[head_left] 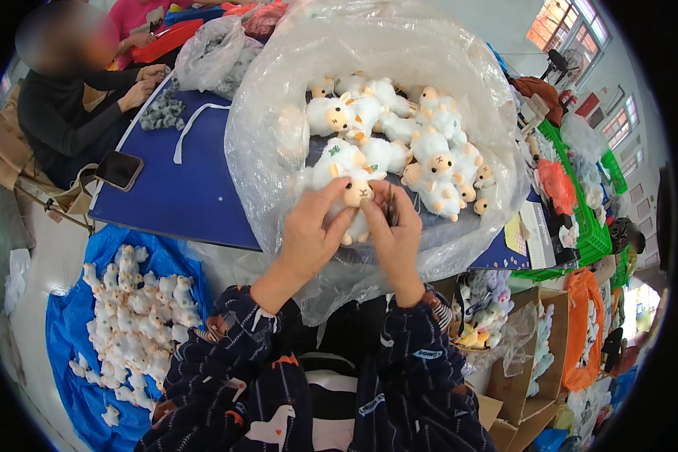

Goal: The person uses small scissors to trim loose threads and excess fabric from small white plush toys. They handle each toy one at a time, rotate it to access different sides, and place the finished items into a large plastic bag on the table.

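Observation:
A small white plush sheep (358,193) with a peach face and dark eyes is held between my two hands, over an open clear plastic bag (271,98). My left hand (313,230) pinches its head from the left, thumb at the cheek. From the right, my right hand (396,239) presses its thumb just below the sheep's mouth. Tucked in the right fingers is a dark metal tool (391,206), which looks like small snips and is partly covered. Several more plush sheep (432,154) lie in the bag just beyond my hands.
The bag rests on a blue table (196,196) with a phone (119,171) at its left. A co-worker (68,113) sits there beside grey fluffy pieces (163,111). Below left, a blue sack (68,324) holds many plush toys. Cardboard boxes (516,392) and green crates (595,241) stand right.

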